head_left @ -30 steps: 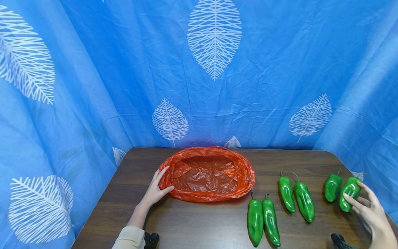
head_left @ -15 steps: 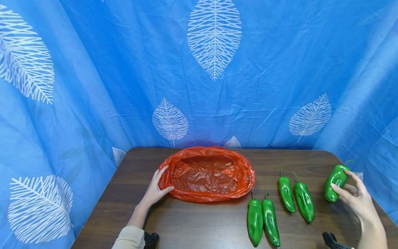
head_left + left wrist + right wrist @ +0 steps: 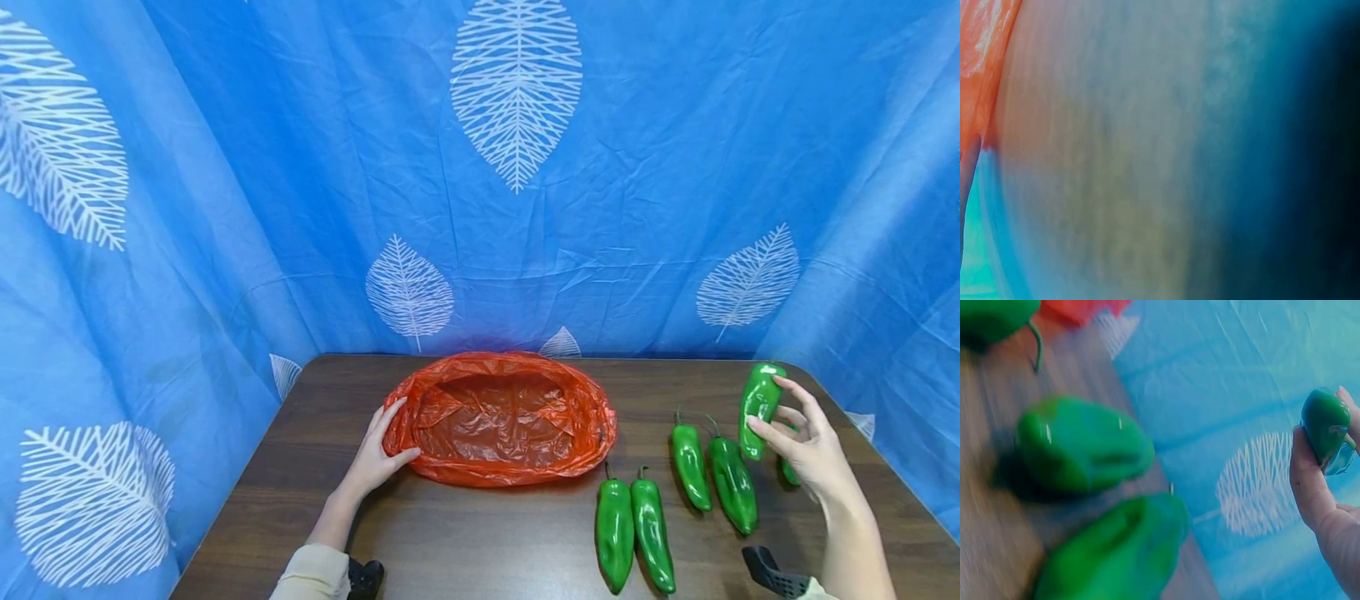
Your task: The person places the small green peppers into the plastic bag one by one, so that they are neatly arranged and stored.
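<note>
as the left hand (image 3: 377, 456) rests spread against the red bag (image 3: 506, 476), the right hand (image 3: 808, 442) pinches a green pepper (image 3: 759, 403), likely a carrying step calling next for a leftward reach.

Bag (image 3: 498, 473): red, translucent, with brown showing through at the base; reads orange in the left wrist view. Peppers (image 3: 759, 404): glossy green with white highlights. Stems (image 3: 1039, 347): green. Table (image 3: 480, 542): brown, with a darker wood-grain pattern. Curtain (image 3: 660, 125): blue, shifting to turquoise in the wrist views; printed with white leaf motifs (image 3: 517, 83) drawn as line-work about a central vein. Left sleeve (image 3: 318, 568): beige. Left wrist fitting (image 3: 366, 577): black.
</note>
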`<state>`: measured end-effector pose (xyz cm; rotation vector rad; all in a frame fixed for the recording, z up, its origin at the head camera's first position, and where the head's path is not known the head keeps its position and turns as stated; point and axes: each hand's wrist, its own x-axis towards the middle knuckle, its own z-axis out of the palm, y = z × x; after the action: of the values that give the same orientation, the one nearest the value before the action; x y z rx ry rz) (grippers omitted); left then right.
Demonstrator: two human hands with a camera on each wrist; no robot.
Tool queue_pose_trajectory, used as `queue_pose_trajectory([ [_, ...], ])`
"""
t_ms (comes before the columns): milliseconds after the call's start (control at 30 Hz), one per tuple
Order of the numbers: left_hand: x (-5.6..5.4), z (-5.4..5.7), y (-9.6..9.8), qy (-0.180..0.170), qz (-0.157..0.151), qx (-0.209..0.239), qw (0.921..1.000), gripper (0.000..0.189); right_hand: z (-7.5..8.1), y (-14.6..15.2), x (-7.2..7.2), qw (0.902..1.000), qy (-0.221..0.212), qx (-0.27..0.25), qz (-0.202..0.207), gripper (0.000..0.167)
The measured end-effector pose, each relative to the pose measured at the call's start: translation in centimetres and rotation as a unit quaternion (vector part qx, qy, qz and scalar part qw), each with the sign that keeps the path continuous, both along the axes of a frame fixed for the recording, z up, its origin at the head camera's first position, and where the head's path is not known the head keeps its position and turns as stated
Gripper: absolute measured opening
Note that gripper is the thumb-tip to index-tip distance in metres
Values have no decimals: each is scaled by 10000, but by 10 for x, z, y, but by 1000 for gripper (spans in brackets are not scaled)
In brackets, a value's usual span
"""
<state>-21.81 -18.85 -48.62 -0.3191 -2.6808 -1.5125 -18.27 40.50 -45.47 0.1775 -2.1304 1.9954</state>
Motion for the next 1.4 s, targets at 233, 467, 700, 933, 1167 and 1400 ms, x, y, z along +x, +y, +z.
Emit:
queue_pose_trajectory([
  [233, -3, -7, -2, -38, 14, -42, 10000, 81, 33, -52, 8, 9981, 250, -207, 516, 66],
  [467, -4, -9, -3, 44, 42, -3, 10000, 81, 39, -79, 4, 9971, 320, 141, 677, 66],
  [700, -4, -10, -4, 112, 25, -21, 9999, 81, 40, -104, 2, 9953, 253, 737, 582, 66],
  [933, -5, -12, -4, 114, 22, -55, 9999, 82, 38, -130, -3, 9947, 255, 551, 831, 65],
  [1167, -6, -13, -4, 226, -20, -13, 9997, 81, 38, -158, -10, 9925, 348, 225, 1150, 64],
  [1400, -5, -12, -4, 286, -50, 7, 9996, 81, 33, -191, -18, 9900, 156, 247, 1380, 65],
])
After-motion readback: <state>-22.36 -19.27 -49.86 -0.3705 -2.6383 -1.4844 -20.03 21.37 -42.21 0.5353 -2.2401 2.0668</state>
